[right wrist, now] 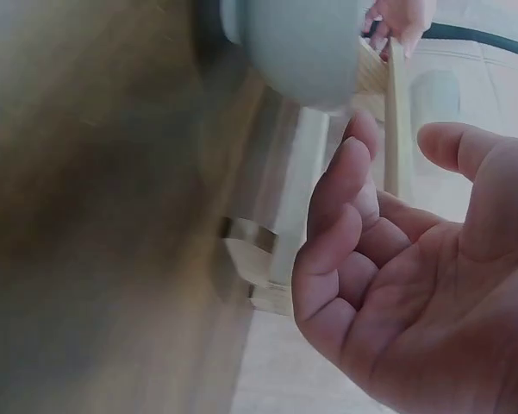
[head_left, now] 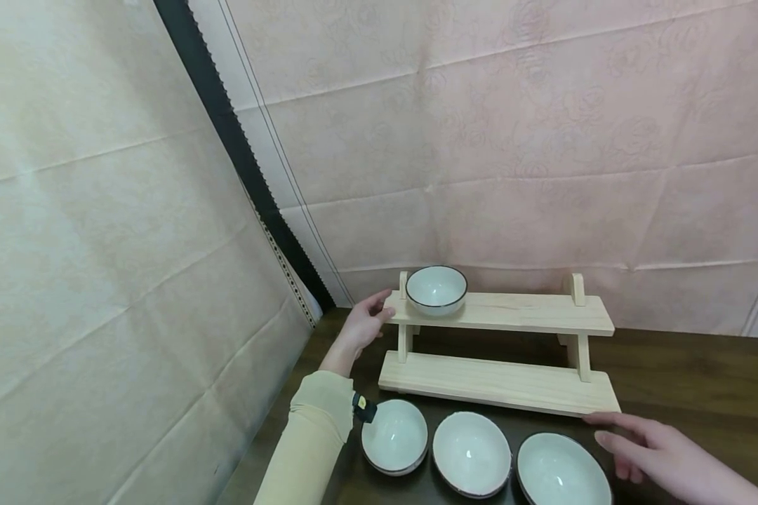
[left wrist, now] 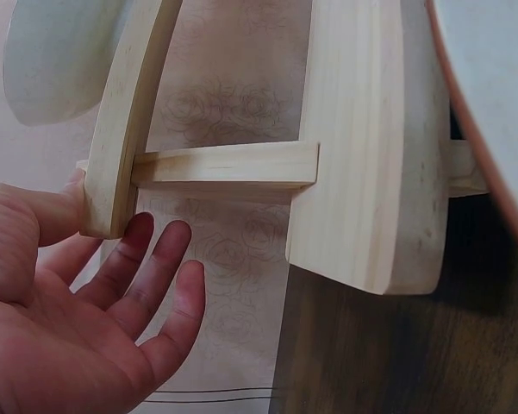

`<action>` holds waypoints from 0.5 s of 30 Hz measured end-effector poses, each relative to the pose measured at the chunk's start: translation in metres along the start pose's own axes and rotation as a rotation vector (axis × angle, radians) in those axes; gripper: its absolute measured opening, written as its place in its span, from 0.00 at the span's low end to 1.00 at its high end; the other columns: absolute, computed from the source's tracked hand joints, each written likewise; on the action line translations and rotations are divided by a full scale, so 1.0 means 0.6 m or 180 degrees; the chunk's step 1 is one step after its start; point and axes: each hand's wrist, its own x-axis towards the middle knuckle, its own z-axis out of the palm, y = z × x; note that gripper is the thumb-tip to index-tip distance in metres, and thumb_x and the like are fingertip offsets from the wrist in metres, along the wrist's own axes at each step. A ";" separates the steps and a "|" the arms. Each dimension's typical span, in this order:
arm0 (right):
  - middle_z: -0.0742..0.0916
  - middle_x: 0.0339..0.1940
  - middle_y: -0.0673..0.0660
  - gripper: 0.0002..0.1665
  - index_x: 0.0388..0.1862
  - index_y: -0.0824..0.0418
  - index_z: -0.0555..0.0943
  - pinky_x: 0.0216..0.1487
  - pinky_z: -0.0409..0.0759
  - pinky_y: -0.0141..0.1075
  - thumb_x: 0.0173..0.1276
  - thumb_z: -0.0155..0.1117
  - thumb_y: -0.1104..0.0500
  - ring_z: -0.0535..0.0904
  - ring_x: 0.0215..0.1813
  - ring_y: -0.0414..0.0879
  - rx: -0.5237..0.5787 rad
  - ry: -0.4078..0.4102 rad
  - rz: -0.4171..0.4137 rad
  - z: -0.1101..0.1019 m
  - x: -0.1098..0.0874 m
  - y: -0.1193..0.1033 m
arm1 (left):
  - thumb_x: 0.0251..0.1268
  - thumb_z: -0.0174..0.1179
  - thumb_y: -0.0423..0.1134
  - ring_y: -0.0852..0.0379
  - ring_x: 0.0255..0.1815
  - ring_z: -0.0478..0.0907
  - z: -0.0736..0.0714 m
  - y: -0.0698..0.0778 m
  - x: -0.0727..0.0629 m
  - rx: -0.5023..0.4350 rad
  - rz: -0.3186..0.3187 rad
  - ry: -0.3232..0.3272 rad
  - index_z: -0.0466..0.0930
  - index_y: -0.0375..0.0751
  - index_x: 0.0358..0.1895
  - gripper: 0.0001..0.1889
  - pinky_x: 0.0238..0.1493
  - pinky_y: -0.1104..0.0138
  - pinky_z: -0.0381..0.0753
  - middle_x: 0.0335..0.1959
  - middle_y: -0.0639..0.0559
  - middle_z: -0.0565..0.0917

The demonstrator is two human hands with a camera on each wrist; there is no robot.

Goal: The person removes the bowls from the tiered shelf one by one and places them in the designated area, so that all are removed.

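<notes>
A two-tier wooden shelf (head_left: 502, 311) stands on the dark table. My left hand (head_left: 364, 325) grips the left end of its upper board, thumb and forefinger at the board's end (left wrist: 112, 203) and the other fingers loosely bent below. A white bowl with a dark rim (head_left: 437, 289) sits on the upper board's left part. My right hand (head_left: 647, 449) is by the lower board's front right corner, its fingers loosely bent; whether a fingertip touches the wood is unclear. In the right wrist view, nothing lies in that hand (right wrist: 414, 276).
A row of white bowls stands before the shelf: a left bowl (head_left: 394, 435), a middle bowl (head_left: 472, 452) and a right bowl (head_left: 563, 470) beside my right hand. Pale cloth (head_left: 543, 140) hangs behind, and another cloth (head_left: 133, 280) slopes along the left.
</notes>
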 end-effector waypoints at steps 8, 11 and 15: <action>0.83 0.26 0.48 0.25 0.71 0.65 0.78 0.33 0.76 0.35 0.86 0.59 0.51 0.79 0.28 0.41 -0.0058 0.0247 -0.0283 -0.017 0.060 -0.067 | 0.82 0.62 0.42 0.45 0.63 0.78 -0.002 0.002 0.000 -0.0042 -0.0038 0.0039 0.75 0.52 0.78 0.25 0.57 0.45 0.84 0.64 0.44 0.78; 0.83 0.26 0.50 0.25 0.70 0.66 0.79 0.33 0.78 0.36 0.85 0.60 0.51 0.80 0.29 0.42 0.0018 0.0177 -0.0310 -0.020 0.086 -0.094 | 0.82 0.61 0.41 0.44 0.61 0.78 -0.001 0.002 0.000 -0.0061 -0.0030 0.0040 0.75 0.51 0.78 0.25 0.57 0.43 0.84 0.62 0.44 0.78; 0.84 0.25 0.51 0.25 0.69 0.66 0.80 0.36 0.80 0.37 0.85 0.60 0.51 0.81 0.31 0.46 0.0095 0.0056 -0.0330 -0.021 0.119 -0.127 | 0.82 0.61 0.40 0.44 0.60 0.77 0.002 0.004 0.000 -0.0089 -0.0002 0.0024 0.74 0.49 0.78 0.26 0.59 0.39 0.82 0.61 0.43 0.78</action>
